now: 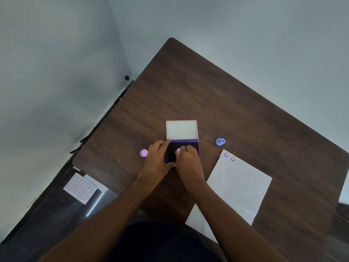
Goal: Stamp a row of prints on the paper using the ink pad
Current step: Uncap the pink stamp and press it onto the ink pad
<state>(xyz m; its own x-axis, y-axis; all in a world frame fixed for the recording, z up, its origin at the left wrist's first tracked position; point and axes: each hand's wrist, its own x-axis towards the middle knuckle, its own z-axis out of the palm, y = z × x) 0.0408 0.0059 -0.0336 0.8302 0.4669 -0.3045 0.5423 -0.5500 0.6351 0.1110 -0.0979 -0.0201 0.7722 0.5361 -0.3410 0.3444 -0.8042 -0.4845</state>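
Observation:
An ink pad [190,147] with dark purple ink lies open on the brown table [188,91], its white lid [181,129] folded back behind it. My left hand [157,157] grips the pad's left edge. My right hand [187,161] holds a small pink stamp [178,151] down on the ink. White paper [236,188] lies to the right, with two purple prints [229,156] at its top corner.
A pink cap [144,152] sits left of the pad and a blue stamp [220,141] lies on its side to the right. More paper [344,191] pokes in at the right edge. A sheet with rows of round marks [80,188] lies below the table's left side.

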